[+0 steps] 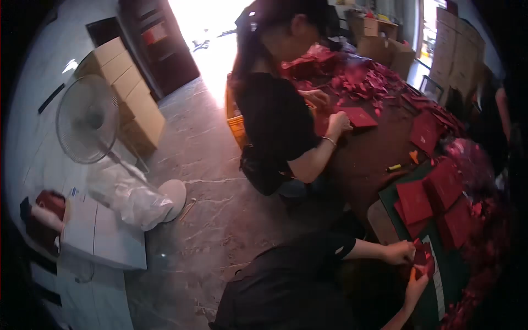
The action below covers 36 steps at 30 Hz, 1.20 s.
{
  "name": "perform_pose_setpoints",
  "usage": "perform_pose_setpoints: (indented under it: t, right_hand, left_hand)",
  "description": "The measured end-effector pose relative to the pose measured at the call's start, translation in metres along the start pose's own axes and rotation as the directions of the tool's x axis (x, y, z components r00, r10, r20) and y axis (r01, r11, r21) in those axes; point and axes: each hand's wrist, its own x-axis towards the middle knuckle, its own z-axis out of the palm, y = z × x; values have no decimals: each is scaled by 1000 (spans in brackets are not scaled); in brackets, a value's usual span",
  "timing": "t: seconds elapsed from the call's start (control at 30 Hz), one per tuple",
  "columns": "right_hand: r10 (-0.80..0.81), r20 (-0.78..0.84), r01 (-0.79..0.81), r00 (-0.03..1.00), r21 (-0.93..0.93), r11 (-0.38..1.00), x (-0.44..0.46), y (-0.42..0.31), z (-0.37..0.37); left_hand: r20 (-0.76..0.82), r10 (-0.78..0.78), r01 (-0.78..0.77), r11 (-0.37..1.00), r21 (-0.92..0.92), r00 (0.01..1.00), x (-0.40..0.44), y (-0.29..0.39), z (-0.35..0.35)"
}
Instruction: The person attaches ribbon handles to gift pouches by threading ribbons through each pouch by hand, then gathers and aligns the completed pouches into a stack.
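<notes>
Neither my left hand nor my right hand is in view. Nearest below me, a person in a black top bends toward a green work surface. That person's two hands pinch a small dark red piece, whose exact kind I cannot make out. Beyond them another person in black stands at the brown table, one hand on a flat red folder or pouch. Several red folder-like pieces lie stacked on the green surface.
A heap of loose red pieces covers the far table. A yellow marker lies nearer. At the left stand a fan, stacked cartons and a white box. An orange crate sits behind the standing person.
</notes>
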Motion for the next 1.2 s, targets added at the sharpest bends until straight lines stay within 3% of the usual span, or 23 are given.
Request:
perform_pose_setpoints:
  t: [0.03,0.07,0.1,0.13,0.17,0.23,0.27,0.33,0.4,0.47,0.5,0.57,0.6,0.63,0.7,0.73,0.8,0.83,0.87,0.97,1.17,1.2]
  right_hand:
    - [48,-17,-48,999,9,999,-4,-24,-2]
    - [-1,35,2,999,-49,999,-5,-51,-6]
    - [-62,28,66,998,-154,986,0,-35,-4]
    - [-58,35,66,998,-277,959,5,-36,0]
    - [-15,27,22,1000,-270,963,2,-56,1]
    - [-81,-48,69,996,-217,974,4,-53,7]
    - [-43,-53,31,998,-201,979,6,-50,8]
    - [81,-47,-85,996,-111,990,7,-47,8]
    - [195,-84,-199,977,-48,979,7,-39,6]
    - [208,14,-208,978,156,966,9,-25,13]
    - [282,16,-280,959,170,945,9,-48,10]
    - [354,-115,-370,928,-181,911,9,-43,24]
    - [47,-234,-116,971,-291,950,8,-45,33]
    - [56,-244,-131,968,-302,944,15,-45,33]
    - [56,-168,-56,984,10,998,24,-45,27]
    - [304,-8,-290,953,274,917,30,-41,20]
    - [309,36,-301,950,359,884,37,-40,20]
    - [291,8,-276,957,345,897,38,-42,22]
    - [303,7,-283,953,379,881,40,-42,23]
    - [347,20,-317,938,461,829,40,-45,22]
    - [338,-7,-276,941,561,780,35,-40,11]
    - [352,0,-304,936,503,809,35,-48,6]
  left_hand:
    - [-80,50,-46,997,59,996,-1,2,0]
    - [-85,95,-86,992,95,992,-1,-1,-1]
    - [-56,14,-9,997,80,998,-2,5,-6]
    - [-109,33,-19,991,129,994,-4,-10,3]
    - [-108,31,-20,995,99,994,-1,-8,-1]
    - [-136,82,-71,994,81,987,-1,-4,-6]
    - [-115,53,-35,987,159,992,-1,11,-15]
    - [-75,125,-102,962,254,989,1,15,-21]
    - [54,200,-207,935,287,978,11,25,-38]
    - [98,244,-262,929,262,965,14,16,-39]
    - [95,241,-258,934,247,966,14,12,-40]
    - [64,236,-244,940,237,970,16,2,-37]
    - [65,246,-255,942,218,967,19,1,-39]
    - [12,208,-207,967,148,978,20,0,-43]
    - [-47,46,-44,998,45,998,20,-3,-47]
    - [-82,-52,51,999,-13,995,18,-5,-46]
    - [-79,-226,224,974,-39,971,19,0,-48]
    - [-136,-218,215,976,-39,966,18,0,-47]
    - [-74,-269,268,963,-21,960,16,-1,-48]
    - [-158,-216,224,974,36,963,13,-1,-45]
    - [-148,-208,222,971,91,967,13,0,-46]
    - [-147,-200,212,974,75,969,12,-2,-45]
